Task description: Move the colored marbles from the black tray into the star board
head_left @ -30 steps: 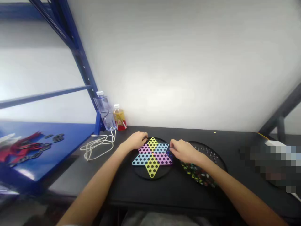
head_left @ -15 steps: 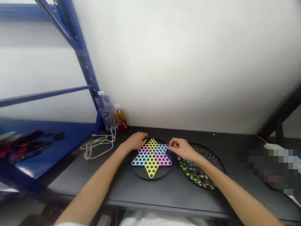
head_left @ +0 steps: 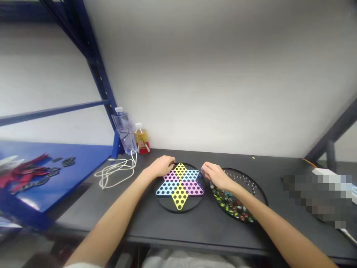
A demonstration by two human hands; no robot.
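Observation:
A round Chinese checkers board (head_left: 180, 186) with a star of yellow, pink and light blue points lies flat on the black table. My left hand (head_left: 163, 166) rests at its upper left rim, fingers curled over the edge. Dark blue marbles (head_left: 199, 183) sit along the board's right side. My right hand (head_left: 216, 175) hovers by the board's upper right edge, fingertips pinched together; a small bluish spot shows there, too small to make out. Under my right wrist is a round black tray (head_left: 260, 190), its near side filled with colourful glass marbles (head_left: 230, 204).
A white cable (head_left: 117, 173) lies coiled on the left of the table. Behind it stand a clear bottle (head_left: 126, 134) and a red-yellow drink bottle (head_left: 142, 141) by the wall. A blue shelf (head_left: 83, 163) at left bears red and black items. Blurred objects (head_left: 323, 197) lie at right.
My right hand has turned slightly, and its fingers have closed tighter together beside the board's edge. My left hand stays on the rim.

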